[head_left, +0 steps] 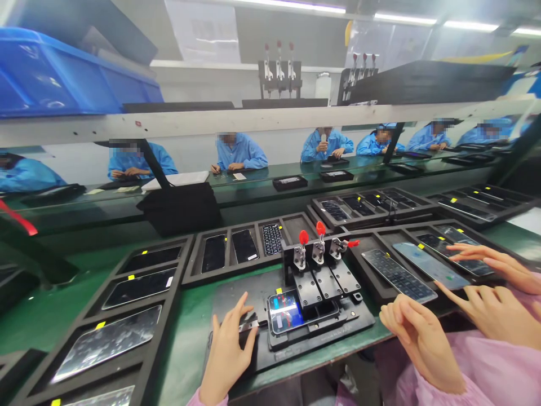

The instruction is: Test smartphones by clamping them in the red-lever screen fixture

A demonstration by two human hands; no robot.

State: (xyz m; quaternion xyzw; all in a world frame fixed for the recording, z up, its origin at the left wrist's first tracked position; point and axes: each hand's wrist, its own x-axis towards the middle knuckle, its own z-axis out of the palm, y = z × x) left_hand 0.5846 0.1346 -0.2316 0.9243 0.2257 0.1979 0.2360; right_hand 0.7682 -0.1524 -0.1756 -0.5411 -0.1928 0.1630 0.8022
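My left hand (230, 347), fingers spread, is at the left side of a black test fixture (321, 332), beside a small metal-and-black piece (248, 325) on its base plate. Whether a fingertip touches that piece I cannot tell. In the fixture lies a phone screen panel (284, 313), lit with a coloured picture and bearing a yellow tab. Three black clamp blocks (323, 282) with red-tipped levers (320, 228) stand over its right part. My right hand (422, 341) is closed, fingers curled together, right of the fixture by the table's front edge; anything inside it is hidden.
A co-worker's hands (490, 313) reach in from the right over a foam tray (372, 287) of screen panels. More foam trays (163, 316) hold panels at left and behind. A shelf (236, 124) crosses above, carrying a blue bin (76, 73). People in blue (240, 151) sit opposite.
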